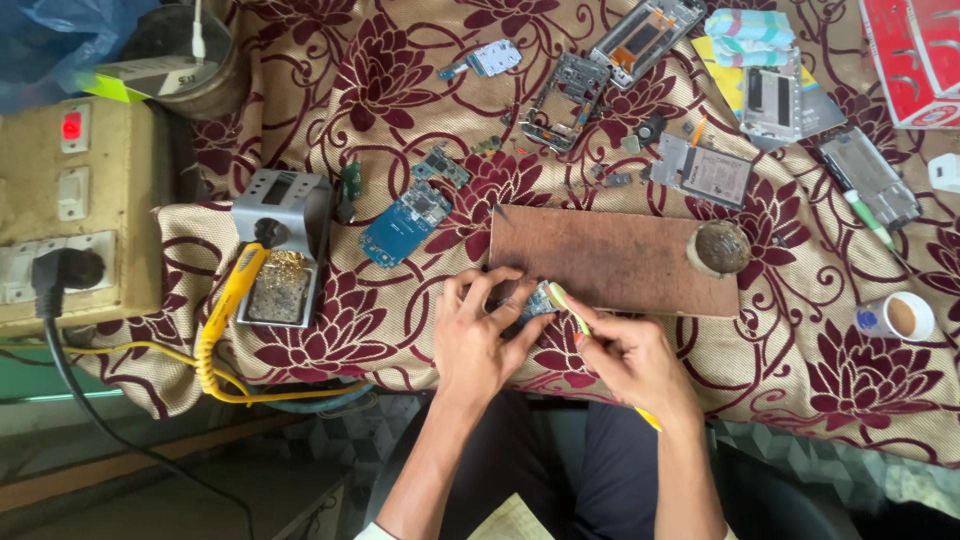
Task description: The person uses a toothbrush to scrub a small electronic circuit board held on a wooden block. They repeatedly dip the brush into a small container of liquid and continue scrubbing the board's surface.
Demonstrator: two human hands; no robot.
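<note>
Your left hand [478, 335] sits closest to you, at the near edge of the wooden board [610, 258], its fingers closed round a small circuit board [540, 298] and pinning it just off that edge. Your right hand [628, 358], just right of it, is clamped on a thin yellow-green tool [570, 310] whose tip rests on the small board; what the tip is doing there is too small to tell.

Judging by how things lie, the stripping-down looks largely done and you are in the middle of the fine work on one piece. Beyond the far edge of the wooden board, phone frames [565, 100] and a metal shield plate [705, 172] lie opened and scattered. Left of the board lies a blue circuit board [405, 222], untouched, with smaller green pieces [440, 165] just beyond it. Further left, the soldering station [282, 245] holds its yellow-handled iron [232, 290] in the stand, so you have no soldering under way. At the board's right end sits a round tin of dark paste [720, 247], and well right of that an open little pot [898, 317].

Nothing near you looks reassembled yet; the frames are bare and apart.
</note>
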